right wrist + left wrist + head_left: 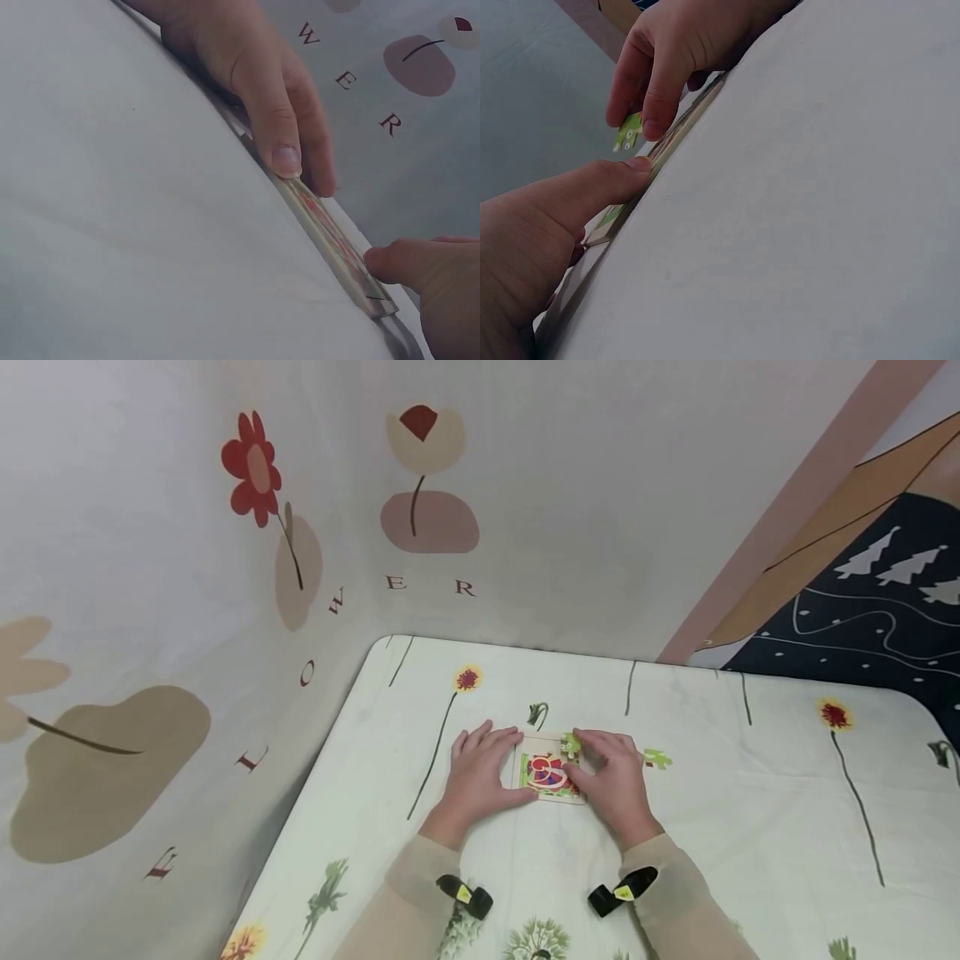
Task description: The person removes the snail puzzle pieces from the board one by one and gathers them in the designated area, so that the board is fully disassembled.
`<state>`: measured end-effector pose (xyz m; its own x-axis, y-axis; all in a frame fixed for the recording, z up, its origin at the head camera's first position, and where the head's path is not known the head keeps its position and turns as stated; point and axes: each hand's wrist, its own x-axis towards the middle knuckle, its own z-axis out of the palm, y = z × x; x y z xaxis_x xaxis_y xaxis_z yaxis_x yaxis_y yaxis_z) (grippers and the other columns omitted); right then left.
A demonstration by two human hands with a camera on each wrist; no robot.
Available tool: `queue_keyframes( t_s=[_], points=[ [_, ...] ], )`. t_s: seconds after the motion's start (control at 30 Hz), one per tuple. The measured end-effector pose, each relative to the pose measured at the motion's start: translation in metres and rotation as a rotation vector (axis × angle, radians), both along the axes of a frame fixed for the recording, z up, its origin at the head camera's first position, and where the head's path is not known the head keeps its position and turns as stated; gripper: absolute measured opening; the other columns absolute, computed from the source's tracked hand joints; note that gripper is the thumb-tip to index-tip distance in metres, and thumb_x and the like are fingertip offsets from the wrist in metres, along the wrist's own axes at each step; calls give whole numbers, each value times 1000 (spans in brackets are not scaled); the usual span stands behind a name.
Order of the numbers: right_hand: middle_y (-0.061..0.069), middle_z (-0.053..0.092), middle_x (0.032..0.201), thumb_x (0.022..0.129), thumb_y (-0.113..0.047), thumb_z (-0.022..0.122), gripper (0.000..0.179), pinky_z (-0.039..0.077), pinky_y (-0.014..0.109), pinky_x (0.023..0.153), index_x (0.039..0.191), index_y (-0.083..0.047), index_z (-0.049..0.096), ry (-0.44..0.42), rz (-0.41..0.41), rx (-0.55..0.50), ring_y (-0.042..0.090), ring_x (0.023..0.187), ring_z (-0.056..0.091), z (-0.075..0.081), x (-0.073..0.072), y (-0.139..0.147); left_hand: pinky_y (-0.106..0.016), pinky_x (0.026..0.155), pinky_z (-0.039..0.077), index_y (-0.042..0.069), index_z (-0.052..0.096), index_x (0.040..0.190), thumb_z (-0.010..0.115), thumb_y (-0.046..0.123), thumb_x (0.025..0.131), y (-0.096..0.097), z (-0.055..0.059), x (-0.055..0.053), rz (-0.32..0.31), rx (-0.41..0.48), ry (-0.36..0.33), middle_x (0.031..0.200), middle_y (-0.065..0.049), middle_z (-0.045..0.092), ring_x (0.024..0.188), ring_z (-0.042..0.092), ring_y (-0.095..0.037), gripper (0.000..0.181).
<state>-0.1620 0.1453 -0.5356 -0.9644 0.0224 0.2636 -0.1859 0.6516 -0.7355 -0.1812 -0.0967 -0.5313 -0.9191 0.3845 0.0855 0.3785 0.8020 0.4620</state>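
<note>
A small square wooden puzzle board (537, 746) lies on the table, with a red, purple and green picture in its lower part. My left hand (480, 779) grips the board's left side, thumb at the near edge and a fingertip at the far edge. In the right wrist view that thumb presses the board's rim (304, 217). Over the upper right of the board, my right hand (619, 783) pinches a green puzzle piece (571, 746). Eye-like marks show on this piece (628, 133) in the left wrist view, where it is tilted above the board.
Another green puzzle piece (657, 759) with a bit of red lies on the table just right of my right hand. The white tablecloth (735, 810) carries printed flowers. A pale printed curtain (570, 527) hangs behind the table's far edge and along its left side.
</note>
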Motion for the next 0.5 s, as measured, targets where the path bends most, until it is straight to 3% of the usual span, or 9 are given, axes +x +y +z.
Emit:
queue_keyframes(
  t_s=[0.23, 0.5],
  points=[
    [5, 73, 132, 83, -9, 93, 49, 51, 42, 100, 129, -10, 77, 55, -45, -65, 24, 123, 57, 2, 5, 8, -62, 125, 12, 21, 56, 155, 88, 62, 78, 2, -2, 0, 6, 8, -3, 163, 3, 50, 159, 27, -32, 93],
    [5, 75, 125, 83, -8, 93, 48, 51, 23, 92, 129, -9, 77, 49, -120, -73, 19, 116, 57, 4, 12, 31, -62, 126, 11, 22, 55, 156, 89, 61, 77, 2, -3, -2, 15, 8, -13, 163, 4, 49, 159, 25, -31, 95]
  ],
)
